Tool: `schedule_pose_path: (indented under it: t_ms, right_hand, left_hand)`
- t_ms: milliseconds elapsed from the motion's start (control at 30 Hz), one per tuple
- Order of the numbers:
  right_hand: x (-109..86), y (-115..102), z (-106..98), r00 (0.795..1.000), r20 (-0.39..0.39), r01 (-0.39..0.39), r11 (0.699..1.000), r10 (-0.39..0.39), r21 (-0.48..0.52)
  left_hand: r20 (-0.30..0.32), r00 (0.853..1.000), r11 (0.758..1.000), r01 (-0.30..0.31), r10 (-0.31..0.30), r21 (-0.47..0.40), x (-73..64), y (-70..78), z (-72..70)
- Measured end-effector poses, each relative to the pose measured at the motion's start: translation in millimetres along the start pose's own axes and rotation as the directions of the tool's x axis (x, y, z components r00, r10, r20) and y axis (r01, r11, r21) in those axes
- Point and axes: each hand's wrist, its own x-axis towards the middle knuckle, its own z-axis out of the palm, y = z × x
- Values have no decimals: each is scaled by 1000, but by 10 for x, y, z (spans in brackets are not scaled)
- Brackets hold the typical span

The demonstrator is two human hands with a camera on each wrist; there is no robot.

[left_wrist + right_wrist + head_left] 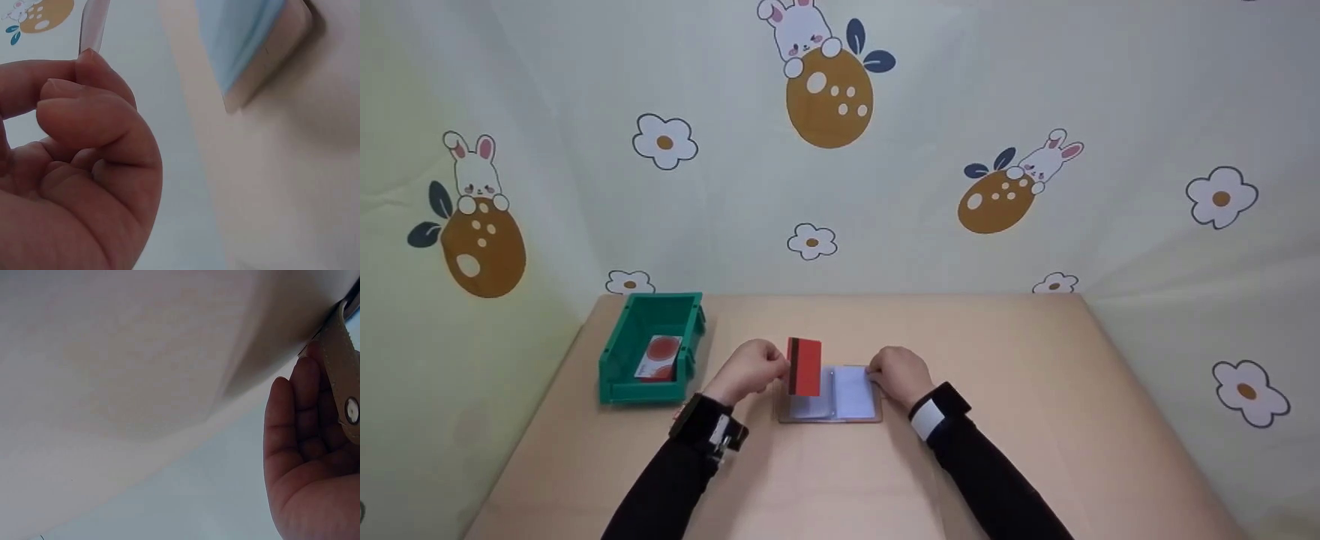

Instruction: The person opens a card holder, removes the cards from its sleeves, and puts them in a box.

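Observation:
My left hand (754,369) pinches a red card (808,367) with a dark stripe by its left edge. The card stands upright over the left page of an open card holder (855,394) with clear sleeves and a tan cover. In the left wrist view the card (94,25) shows edge-on at the fingertips, and the holder's corner (264,62) lies to the right. At the holder's right edge, my right hand (901,373) grips the cover. In the right wrist view a brown strap (342,377) with a metal snap crosses in front of those fingers.
A green bin (619,391) stands at the table's left side, with a red and white card (660,356) lying in it. The tan table (997,337) ends at a wall of patterned cloth (915,187) behind and on both sides.

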Motion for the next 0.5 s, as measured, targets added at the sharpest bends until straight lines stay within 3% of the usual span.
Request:
schedule_pose_path:
  t_ms: [267,500]
  right_hand:
    - [-4,-5,-3,1000,-1,-7,1000,7,1]
    - [10,-1,9,1000,6,-5,1000,5,2]
  left_hand:
    - [-32,997,998,68,-68,-1,-69,-193,-377]
    - [-75,986,988,151,-149,23,-107,-351,-830]
